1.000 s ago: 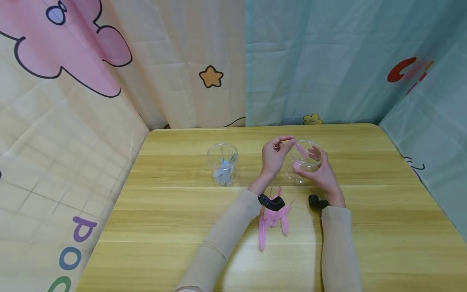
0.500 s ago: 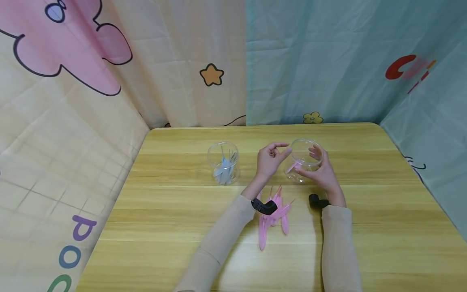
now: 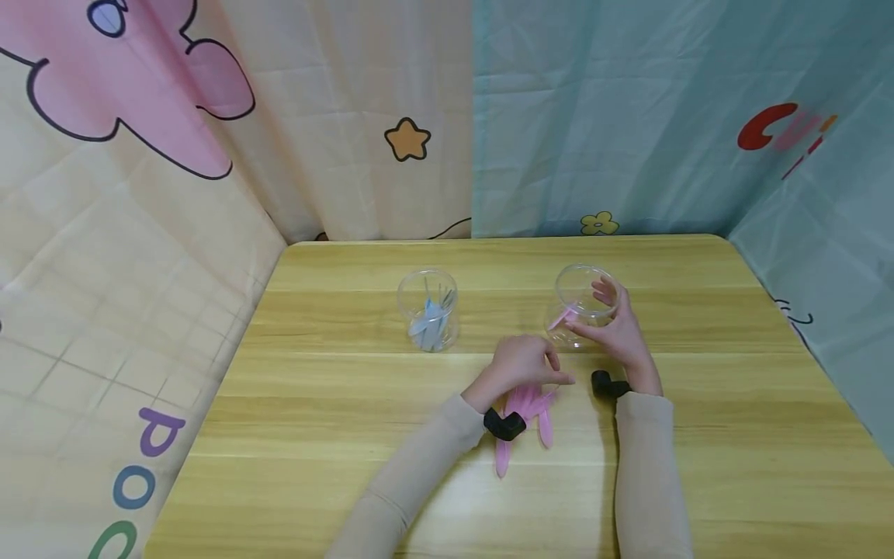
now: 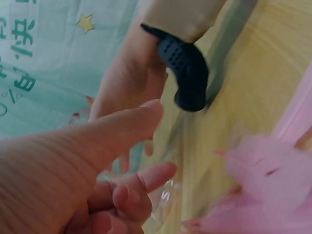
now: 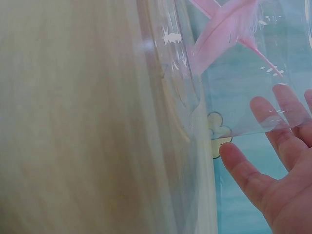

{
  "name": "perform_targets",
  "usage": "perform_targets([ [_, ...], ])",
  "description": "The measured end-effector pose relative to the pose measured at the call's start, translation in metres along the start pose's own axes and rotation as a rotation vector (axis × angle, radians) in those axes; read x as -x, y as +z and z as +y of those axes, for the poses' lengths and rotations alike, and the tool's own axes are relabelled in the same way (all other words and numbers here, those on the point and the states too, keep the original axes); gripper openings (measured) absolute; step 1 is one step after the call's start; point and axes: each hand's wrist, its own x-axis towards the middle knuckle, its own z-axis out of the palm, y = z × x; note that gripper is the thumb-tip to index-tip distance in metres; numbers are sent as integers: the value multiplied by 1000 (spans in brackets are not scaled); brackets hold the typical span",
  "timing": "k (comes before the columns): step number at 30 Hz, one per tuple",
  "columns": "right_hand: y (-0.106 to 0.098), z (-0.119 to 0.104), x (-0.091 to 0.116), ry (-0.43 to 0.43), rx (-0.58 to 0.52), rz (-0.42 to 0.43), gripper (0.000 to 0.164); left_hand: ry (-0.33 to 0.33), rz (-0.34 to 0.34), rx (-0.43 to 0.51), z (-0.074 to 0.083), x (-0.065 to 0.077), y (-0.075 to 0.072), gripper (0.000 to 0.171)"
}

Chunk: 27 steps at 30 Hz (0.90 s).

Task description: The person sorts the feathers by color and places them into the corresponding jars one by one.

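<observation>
My right hand holds a clear plastic cup at the table's right side, with fingers behind it and thumb on the near side. Inside that cup lie a few pink feathers, crossing each other in the right wrist view. My left hand is over a loose pile of pink feathers, covering part of it. In the left wrist view its thumb and index finger stand apart with nothing between them, beside the blurred pink feathers.
Left of the hands, a second clear cup holds several light blue feathers. The wooden table ends at printed curtains at the back and sides. A black wrist device sits on each arm.
A pink feather has left my left hand and lies in the right cup. That hand has then moved down from beside the cup to the pink pile. The right hand has stayed put.
</observation>
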Motion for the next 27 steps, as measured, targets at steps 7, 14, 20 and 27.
perform_targets([
  [7,1,-2,2,19,12,1,97,-57,-43,-125,11,4,15,41],
  [14,1,-3,2,12,15,3,96,-77,-15,-177,14,4,21,45],
  [20,0,-5,2,7,9,-2,95,-119,-43,-125,16,4,24,40],
  [27,-1,3,-1,2,-3,-4,95,-146,-86,-71,17,4,24,35],
])
